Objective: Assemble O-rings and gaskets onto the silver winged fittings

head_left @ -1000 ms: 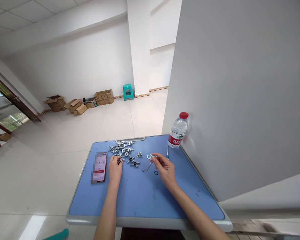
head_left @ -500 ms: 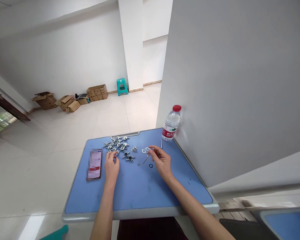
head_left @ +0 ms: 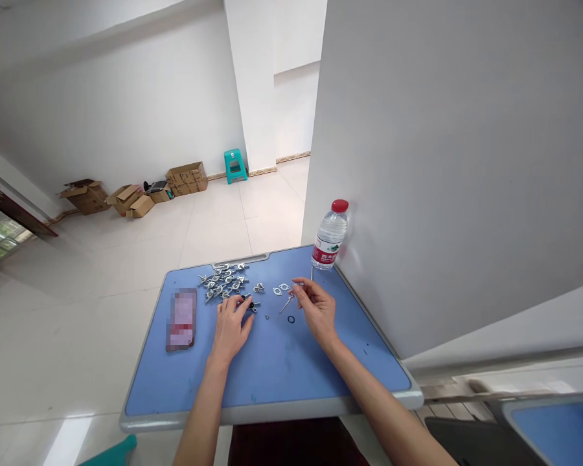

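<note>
My right hand pinches what looks like a small screwdriver, its thin metal shaft slanting down to the left and its handle mostly hidden by the fingers. Over a pair of metal parts with black centres, my left hand has its fingers apart, the fingertips at the parts' left side; whether they touch cannot be seen. Behind it lies a pile of small metal fittings. Flat oval metal plates and a black ring lie near my right hand. A tiny metal piece rests between the hands.
A phone lies on the left of the blue table. At the back right stands a water bottle beside the grey wall, with a thin metal rod in front. Cardboard boxes and a teal stool are farther off.
My left hand has moved right, from the front of the pile to the black-centred parts. My right hand stays in nearly the same place, still holding the tool. The phone's screen looks dimmer.
</note>
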`<act>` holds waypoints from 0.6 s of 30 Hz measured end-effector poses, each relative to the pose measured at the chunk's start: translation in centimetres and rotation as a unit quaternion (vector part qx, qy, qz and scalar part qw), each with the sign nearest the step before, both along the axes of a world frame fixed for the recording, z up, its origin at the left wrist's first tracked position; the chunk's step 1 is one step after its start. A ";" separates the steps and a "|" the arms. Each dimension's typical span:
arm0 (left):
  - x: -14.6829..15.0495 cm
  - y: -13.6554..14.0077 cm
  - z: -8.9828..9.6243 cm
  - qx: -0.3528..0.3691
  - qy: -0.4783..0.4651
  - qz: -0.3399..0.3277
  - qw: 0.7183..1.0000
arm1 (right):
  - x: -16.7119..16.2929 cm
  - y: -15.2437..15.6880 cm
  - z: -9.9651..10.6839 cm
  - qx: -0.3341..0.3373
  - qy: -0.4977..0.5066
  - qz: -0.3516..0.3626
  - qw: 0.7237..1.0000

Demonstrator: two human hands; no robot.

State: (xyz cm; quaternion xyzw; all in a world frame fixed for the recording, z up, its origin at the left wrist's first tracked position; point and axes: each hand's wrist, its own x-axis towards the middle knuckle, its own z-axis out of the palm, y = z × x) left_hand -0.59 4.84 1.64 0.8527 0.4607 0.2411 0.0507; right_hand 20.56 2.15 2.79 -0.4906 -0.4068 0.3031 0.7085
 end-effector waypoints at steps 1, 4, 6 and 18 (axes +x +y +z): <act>0.1 -0.1 0.1 -0.004 0.014 -0.002 1.000 | 0.0 0.0 0.1 -0.001 -0.001 0.000 1.000; 0.2 -0.2 0.4 -0.007 0.032 -0.005 0.999 | 0.0 0.0 0.3 -0.002 -0.003 -0.003 1.000; 0.1 -0.2 0.4 -0.006 0.028 -0.004 1.000 | 0.1 0.0 0.4 -0.002 -0.003 -0.008 1.000; -0.2 -1.3 1.2 -0.084 -0.006 -0.033 0.996 | 0.5 0.3 0.5 -0.007 0.020 -0.032 0.999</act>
